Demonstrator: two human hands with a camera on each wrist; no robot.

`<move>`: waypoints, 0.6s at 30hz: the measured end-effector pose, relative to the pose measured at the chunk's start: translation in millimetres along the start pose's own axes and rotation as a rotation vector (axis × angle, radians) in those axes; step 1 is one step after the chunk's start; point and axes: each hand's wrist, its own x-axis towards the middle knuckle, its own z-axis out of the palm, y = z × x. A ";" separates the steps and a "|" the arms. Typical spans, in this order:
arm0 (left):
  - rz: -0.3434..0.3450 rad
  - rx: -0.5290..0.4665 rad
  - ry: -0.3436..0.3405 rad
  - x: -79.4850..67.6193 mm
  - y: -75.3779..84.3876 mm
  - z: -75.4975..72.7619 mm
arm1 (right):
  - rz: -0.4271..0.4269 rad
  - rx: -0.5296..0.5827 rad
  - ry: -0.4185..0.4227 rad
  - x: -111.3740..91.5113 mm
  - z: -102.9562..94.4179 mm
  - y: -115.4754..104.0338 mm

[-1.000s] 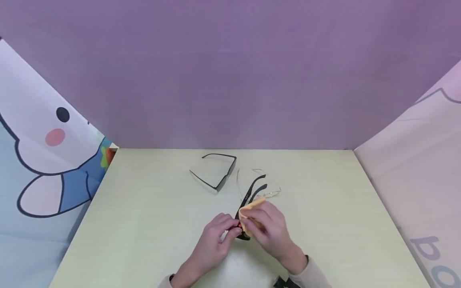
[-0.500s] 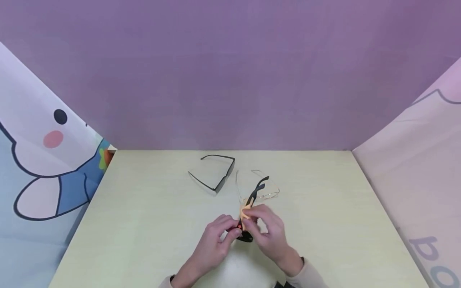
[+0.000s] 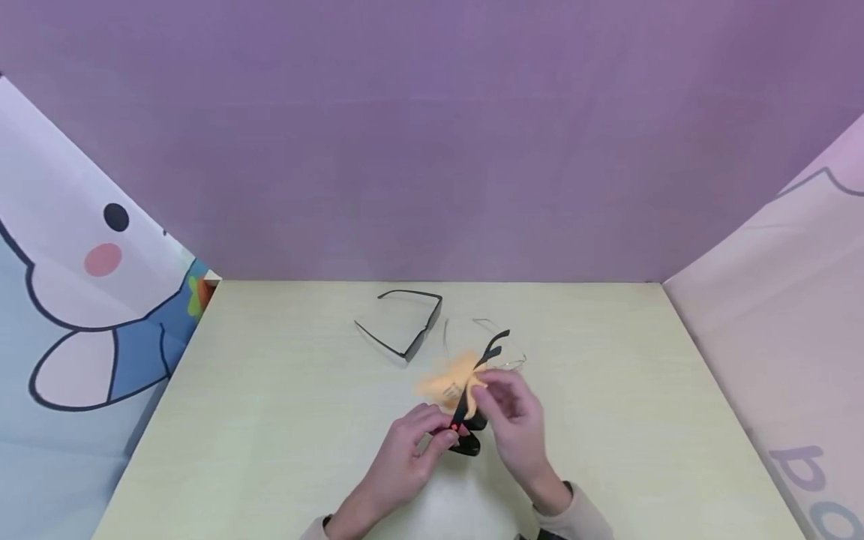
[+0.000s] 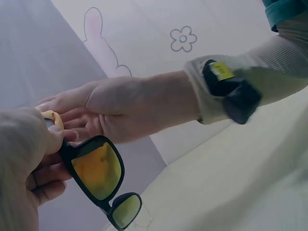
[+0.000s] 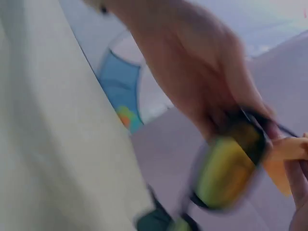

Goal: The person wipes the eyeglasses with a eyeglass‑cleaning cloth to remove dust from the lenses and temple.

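Observation:
Sunglasses [image 4: 97,171] with a black frame and yellow-orange mirrored lenses are held above the table. My left hand [image 3: 403,450] pinches them near a hinge, thumb against fingers. An orange cleaning cloth [image 3: 451,380] drapes across a temple arm, its loose part spread to the left. My right hand [image 3: 516,420] pinches the cloth against that arm, as the right wrist view also shows with the folded cloth [image 5: 288,149] at the fingertips. In the head view both black arms of the sunglasses point away from me, and the lenses hang low between the hands.
Dark-lensed black sunglasses [image 3: 417,343] lie unfolded on the pale table [image 3: 283,390], beyond my left hand. Thin-rimmed glasses [image 3: 516,364] lie behind the right hand, partly covered by cloth and fingers. A purple panel [image 3: 432,150] stands along the table's back edge.
The right hand has slid the cloth away from the hinge, out along the temple arm. The cloth has fanned out leftward. The left hand keeps its hold, and the sunglasses have shifted slightly right.

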 end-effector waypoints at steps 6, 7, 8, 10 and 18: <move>-0.006 0.010 0.005 1.5 -0.8 1.7 | 0.144 0.116 -0.006 -3.9 1.2 -5.4; 0.007 0.019 0.010 1.8 -0.9 1.8 | 0.160 0.142 0.020 -1.7 0.2 -6.3; 0.020 0.027 0.014 2.2 -0.8 2.0 | 0.178 0.172 0.050 0.5 -0.7 -7.4; 0.043 0.047 0.026 2.9 -0.4 2.3 | 0.204 0.241 0.110 4.4 -1.2 -8.9; -0.021 0.038 0.036 4.0 0.8 4.5 | 0.282 0.179 0.072 -5.1 6.6 -7.8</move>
